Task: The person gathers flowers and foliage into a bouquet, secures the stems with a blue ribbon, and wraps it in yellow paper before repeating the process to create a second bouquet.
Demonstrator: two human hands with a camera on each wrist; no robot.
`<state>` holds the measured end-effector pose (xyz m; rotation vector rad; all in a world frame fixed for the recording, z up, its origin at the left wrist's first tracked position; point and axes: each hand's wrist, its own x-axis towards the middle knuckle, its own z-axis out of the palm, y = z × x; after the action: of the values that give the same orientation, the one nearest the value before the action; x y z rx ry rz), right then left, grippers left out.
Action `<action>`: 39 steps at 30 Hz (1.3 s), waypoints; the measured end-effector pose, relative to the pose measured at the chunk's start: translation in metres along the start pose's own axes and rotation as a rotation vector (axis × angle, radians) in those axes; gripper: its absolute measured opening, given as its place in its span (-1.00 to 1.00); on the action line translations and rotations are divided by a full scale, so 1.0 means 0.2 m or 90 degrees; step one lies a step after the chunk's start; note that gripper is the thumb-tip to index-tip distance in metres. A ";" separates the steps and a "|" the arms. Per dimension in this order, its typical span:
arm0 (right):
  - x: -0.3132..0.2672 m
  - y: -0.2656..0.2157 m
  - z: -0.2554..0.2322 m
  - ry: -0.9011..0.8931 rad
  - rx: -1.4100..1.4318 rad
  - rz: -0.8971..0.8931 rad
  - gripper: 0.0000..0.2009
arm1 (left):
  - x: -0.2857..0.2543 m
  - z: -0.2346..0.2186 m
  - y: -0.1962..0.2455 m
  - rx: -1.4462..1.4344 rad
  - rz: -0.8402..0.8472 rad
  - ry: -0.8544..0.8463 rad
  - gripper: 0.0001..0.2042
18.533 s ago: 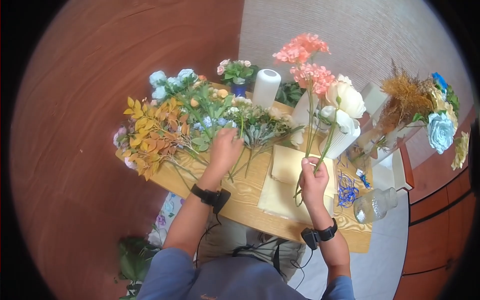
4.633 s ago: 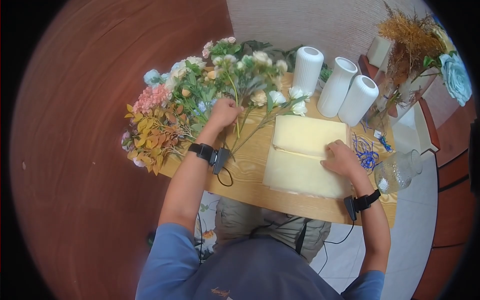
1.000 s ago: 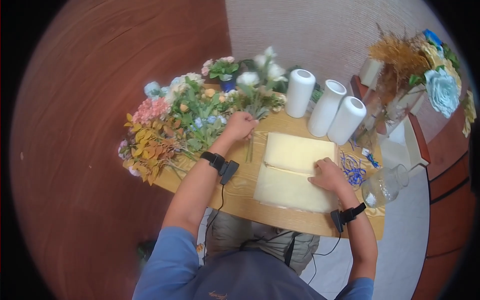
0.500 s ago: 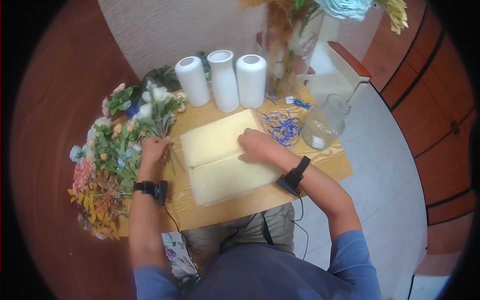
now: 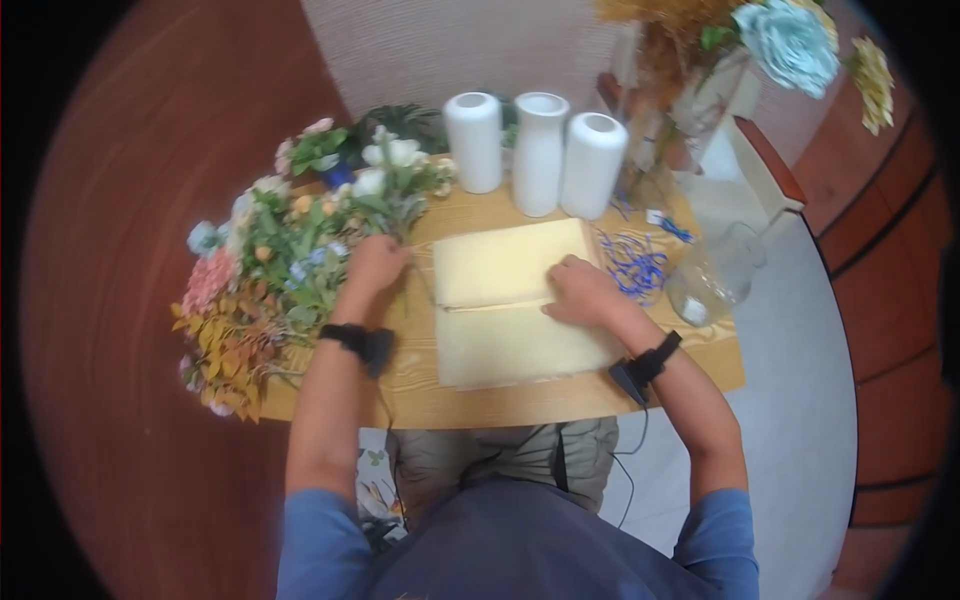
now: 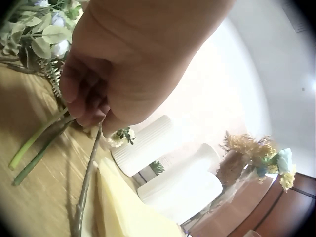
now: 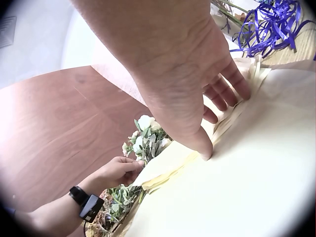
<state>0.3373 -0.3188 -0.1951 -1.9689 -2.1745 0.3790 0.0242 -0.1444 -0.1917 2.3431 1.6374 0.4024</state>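
Observation:
My left hand (image 5: 377, 265) has its fingers curled round thin stems beside the pile of flowers. White blooms (image 5: 395, 152) stand just beyond it, toward the back of the table. A brown stem (image 6: 88, 182) runs down from the fingertips in the left wrist view, and two green cut ends (image 6: 30, 148) show beside it. On the folded pale-yellow paper (image 5: 510, 345) rests my right hand (image 5: 582, 292), thumb and fingers spread near the fold. In the right wrist view the fingers of the right hand (image 7: 177, 84) touch the fold's edge (image 7: 229, 121).
Three white vases (image 5: 540, 155) stand at the back. Blue ribbon (image 5: 635, 268) and a glass jar (image 5: 718, 275) lie right of the paper. Mixed flowers and orange leaves (image 5: 235, 340) cover the table's left side. A blue-potted plant (image 5: 337, 175) stands behind them.
The coral and white flowers have left the right hand; the coral ones lie at the left. That hand now rests on the paper. Lately the head view has swung right, then partly back.

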 end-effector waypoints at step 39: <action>-0.53 -0.10 0.29 0.279 0.846 0.350 -0.63 | -1.09 0.09 -0.14 -0.575 -0.236 -0.026 -0.78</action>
<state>0.3119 -0.4299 -0.2401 -1.4882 -0.6408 0.9962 -0.0650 -0.3402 -0.2355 1.3516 1.3977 0.7932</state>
